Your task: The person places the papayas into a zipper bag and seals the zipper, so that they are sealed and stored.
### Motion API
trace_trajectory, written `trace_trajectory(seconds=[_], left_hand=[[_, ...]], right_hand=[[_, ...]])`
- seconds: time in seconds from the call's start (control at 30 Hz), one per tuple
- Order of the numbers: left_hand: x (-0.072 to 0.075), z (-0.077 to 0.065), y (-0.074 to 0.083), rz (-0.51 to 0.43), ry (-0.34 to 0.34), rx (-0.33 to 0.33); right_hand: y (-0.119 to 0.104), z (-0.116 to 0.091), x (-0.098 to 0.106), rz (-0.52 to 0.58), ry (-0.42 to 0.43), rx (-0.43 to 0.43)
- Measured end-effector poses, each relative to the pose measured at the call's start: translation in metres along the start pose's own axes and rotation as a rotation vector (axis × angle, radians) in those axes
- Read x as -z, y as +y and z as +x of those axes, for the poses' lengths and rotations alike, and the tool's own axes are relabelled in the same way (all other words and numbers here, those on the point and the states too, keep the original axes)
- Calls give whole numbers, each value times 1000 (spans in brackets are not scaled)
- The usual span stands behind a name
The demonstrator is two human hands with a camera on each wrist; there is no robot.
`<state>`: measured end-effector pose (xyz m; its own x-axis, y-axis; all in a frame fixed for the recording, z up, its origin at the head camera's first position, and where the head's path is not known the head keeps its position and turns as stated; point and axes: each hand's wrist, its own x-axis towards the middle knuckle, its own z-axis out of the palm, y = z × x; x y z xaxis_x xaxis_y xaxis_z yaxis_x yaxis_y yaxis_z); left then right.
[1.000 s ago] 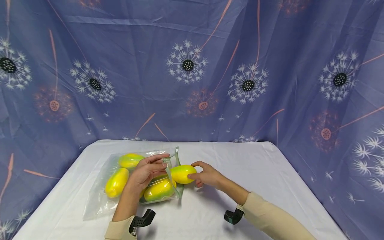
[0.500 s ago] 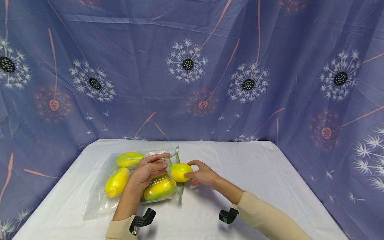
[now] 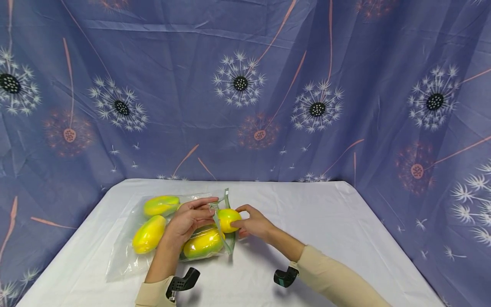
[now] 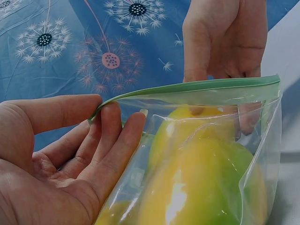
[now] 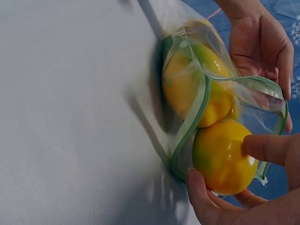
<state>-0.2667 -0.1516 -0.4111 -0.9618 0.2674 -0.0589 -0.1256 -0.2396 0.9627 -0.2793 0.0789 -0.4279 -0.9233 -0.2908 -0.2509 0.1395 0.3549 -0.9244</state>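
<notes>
A clear zip-top bag (image 3: 126, 251) with a green zip edge lies on the table, its mouth facing right. Inside are several yellow-green mangoes, one (image 3: 149, 234) at the left and another (image 3: 203, 243) near the front. My left hand (image 3: 188, 221) pinches the upper lip of the mouth; the left wrist view shows the green edge (image 4: 197, 88) between its fingertips. At the opening, my right hand (image 3: 255, 224) grips a mango (image 3: 229, 220) by its outer end, thumb and fingers spread around it. In the right wrist view this mango (image 5: 222, 159) sits partly within the mouth, against another mango (image 5: 197, 84).
A white cloth covers the table (image 3: 314, 221), which stretches to the right of the bag. Behind it hangs a blue curtain (image 3: 184, 85) with a dandelion print. A black wrist camera (image 3: 184, 283) is on the left arm, another (image 3: 285, 277) on the right.
My right hand has moved left, pushing its mango deeper into the bag's mouth. The mango at the back of the bag has shifted slightly left. My left hand has stayed in place.
</notes>
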Motion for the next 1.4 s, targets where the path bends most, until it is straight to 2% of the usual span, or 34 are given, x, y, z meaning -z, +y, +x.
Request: trace_trajectory(seconds=[0.57, 1.0, 1.4], left_hand=[[0, -1, 0, 0, -18, 0], [0, -1, 0, -10, -27, 3], [1, -1, -1, -1, -27, 3]], right_hand=[[5, 4, -17, 37, 6, 40], [13, 7, -29, 127, -3, 37], [12, 4, -32, 94, -13, 53]])
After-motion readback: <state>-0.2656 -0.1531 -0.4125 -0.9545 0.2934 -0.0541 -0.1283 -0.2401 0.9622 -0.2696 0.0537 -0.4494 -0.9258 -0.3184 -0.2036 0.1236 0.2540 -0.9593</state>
